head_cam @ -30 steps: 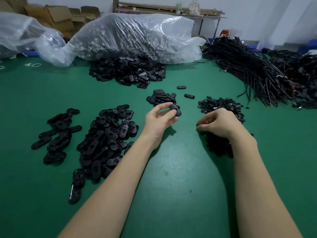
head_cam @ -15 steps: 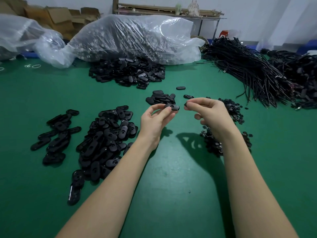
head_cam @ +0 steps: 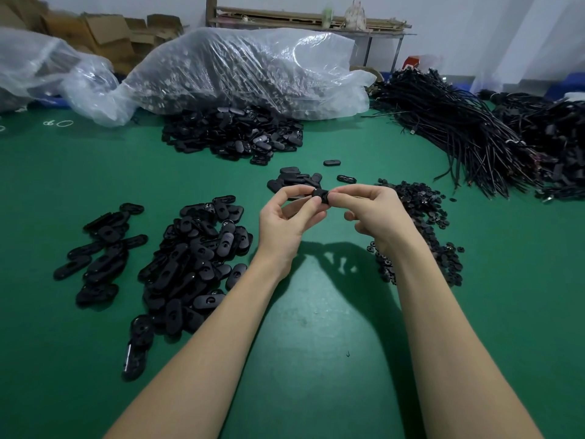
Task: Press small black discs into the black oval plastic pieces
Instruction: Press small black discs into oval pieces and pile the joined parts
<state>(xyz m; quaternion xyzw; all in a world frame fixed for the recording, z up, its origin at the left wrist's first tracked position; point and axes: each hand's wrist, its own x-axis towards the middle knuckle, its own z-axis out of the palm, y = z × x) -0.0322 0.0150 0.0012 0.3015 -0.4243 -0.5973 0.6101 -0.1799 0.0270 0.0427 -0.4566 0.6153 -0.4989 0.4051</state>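
My left hand [head_cam: 286,221] pinches a black oval plastic piece [head_cam: 319,194] between thumb and fingers, raised above the green table [head_cam: 310,327]. My right hand [head_cam: 375,217] meets it from the right, its thumb and forefinger pressed against the piece's end. The small disc itself is hidden between the fingertips. A heap of small black discs [head_cam: 421,217] lies under and behind my right hand. A small stack of oval pieces [head_cam: 292,177] sits just beyond my hands.
Two piles of oval pieces [head_cam: 196,258] [head_cam: 98,248] lie at the left. A larger heap [head_cam: 234,134] spills from a clear plastic bag [head_cam: 240,71] at the back. Bundles of black cables [head_cam: 459,128] fill the right rear. Two loose ovals [head_cam: 331,162] lie near the centre.
My right hand has risen from the disc heap and moved left until its fingertips meet the oval piece in my left hand, which has stayed nearly still.
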